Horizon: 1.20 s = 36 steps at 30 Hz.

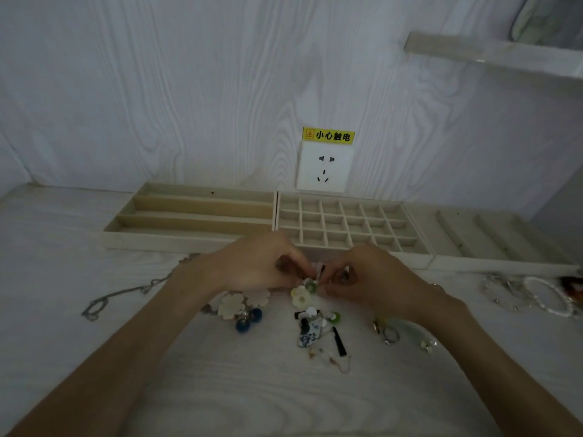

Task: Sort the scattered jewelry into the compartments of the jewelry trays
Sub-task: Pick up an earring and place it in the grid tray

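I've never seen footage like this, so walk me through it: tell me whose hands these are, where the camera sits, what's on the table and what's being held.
There is no machine here. A person wears one wide-angle camera on the head, looking forward and down, so the two arms reach in from the bottom of the picture. The left hand and right hand meet in the middle, fingers curled, and together pinch a small earring with a green ring; the grip itself is too blurred to describe further.

Along the wall stand three beige trays: one with long slots, one with a grid of small squares, one with ridges.

Scattered on the table are a chain, blue ball earrings, a white flower piece, rings and pale bracelets.
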Motion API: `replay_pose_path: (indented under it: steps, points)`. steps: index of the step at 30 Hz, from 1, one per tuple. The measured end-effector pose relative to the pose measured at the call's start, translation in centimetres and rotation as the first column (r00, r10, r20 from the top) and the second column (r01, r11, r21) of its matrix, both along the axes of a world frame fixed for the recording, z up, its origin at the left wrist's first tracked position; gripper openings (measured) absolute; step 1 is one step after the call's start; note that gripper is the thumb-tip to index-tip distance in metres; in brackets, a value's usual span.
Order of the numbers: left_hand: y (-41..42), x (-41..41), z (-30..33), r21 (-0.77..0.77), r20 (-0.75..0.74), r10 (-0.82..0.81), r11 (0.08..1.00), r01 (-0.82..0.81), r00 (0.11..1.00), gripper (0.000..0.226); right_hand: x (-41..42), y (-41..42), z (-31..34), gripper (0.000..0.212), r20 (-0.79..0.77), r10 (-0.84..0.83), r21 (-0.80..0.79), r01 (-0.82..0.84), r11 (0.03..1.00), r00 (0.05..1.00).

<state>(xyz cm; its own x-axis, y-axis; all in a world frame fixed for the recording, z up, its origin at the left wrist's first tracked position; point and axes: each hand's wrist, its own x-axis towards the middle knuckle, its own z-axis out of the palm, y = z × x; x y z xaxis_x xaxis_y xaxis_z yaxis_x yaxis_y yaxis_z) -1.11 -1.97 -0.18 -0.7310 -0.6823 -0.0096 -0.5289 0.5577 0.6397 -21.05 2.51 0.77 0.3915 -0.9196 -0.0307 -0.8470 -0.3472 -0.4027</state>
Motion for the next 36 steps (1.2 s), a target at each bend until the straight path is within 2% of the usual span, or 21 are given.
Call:
replay_pose_path:
  steps: [3, 7, 9, 13, 15, 18, 20, 23, 29, 33, 36]
  points:
    - [0.2, 0.4, 0.1, 0.077, -0.048, 0.001, 0.997, 0.003, 0.999, 0.023, -0.2, 0.8, -0.6, 0.01, 0.072, -0.026, -0.078, 0.032, 0.996, 0.997]
    - [0.2, 0.7, 0.0, -0.014, 0.018, 0.053, 0.999, -0.053, 0.998, 0.019, -0.1, 1.5, -1.2, 0.019, 0.196, -0.016, -0.143, 0.045, 0.989, 0.98]
    - [0.4, 0.5, 0.1, -0.093, 0.055, 0.068, 0.994, -0.063, 0.996, 0.017, 0.2, 1.6, -1.1, 0.022, 0.206, -0.015, -0.129, 0.042, 0.991, 0.978]
    - [0.6, 0.6, 0.4, -0.166, 0.078, 0.105, 0.982, -0.091, 0.991, 0.015, 0.9, 1.1, -1.0, 0.017, 0.12, -0.015, -0.133, 0.031, 0.991, 0.993]
    - [0.5, 0.8, 0.5, -0.161, 0.068, 0.13, 0.98, -0.118, 0.989, 0.018, 1.2, 0.8, -0.9, 0.01, 0.151, -0.003, -0.122, 0.021, 0.992, 0.989]
    - [0.5, 0.9, 0.6, -0.113, 0.046, 0.134, 0.985, -0.129, 0.99, 0.021, 1.4, 0.8, -1.0, 0.019, 0.243, 0.0, -0.088, 0.022, 0.996, 0.97]
    - [0.4, 1.0, 0.7, -0.046, 0.0, 0.13, 0.99, -0.13, 0.992, 0.023, 1.4, 0.8, -0.7, 0.026, 0.356, -0.043, -0.035, 0.059, 0.998, 0.933]
    - [0.4, 1.2, 1.1, 0.037, -0.127, 0.159, 0.987, -0.155, 0.979, 0.025, 1.1, 0.7, 0.9, 0.027, 0.521, -0.174, 0.13, 0.123, 0.984, 0.836]
    - [0.4, 0.7, 2.0, 0.168, -0.392, 0.23, 0.97, -0.177, 0.891, 0.058, 2.0, -1.4, 4.6, 0.016, 0.6, -0.228, 0.165, 0.16, 0.973, 0.767]
    - [-1.0, 0.2, 2.5, 0.27, -0.447, 0.311, 0.941, -0.205, 0.839, 0.054, 2.6, -4.2, 6.2, 0.015, 0.607, -0.293, 0.195, 0.218, 0.956, 0.739]
    - [-3.1, -0.2, 3.6, 0.238, -0.455, 0.39, 0.919, -0.313, 0.8, 0.031, 2.8, -6.5, 6.8, 0.016, 0.585, -0.318, 0.186, 0.258, 0.948, 0.746]
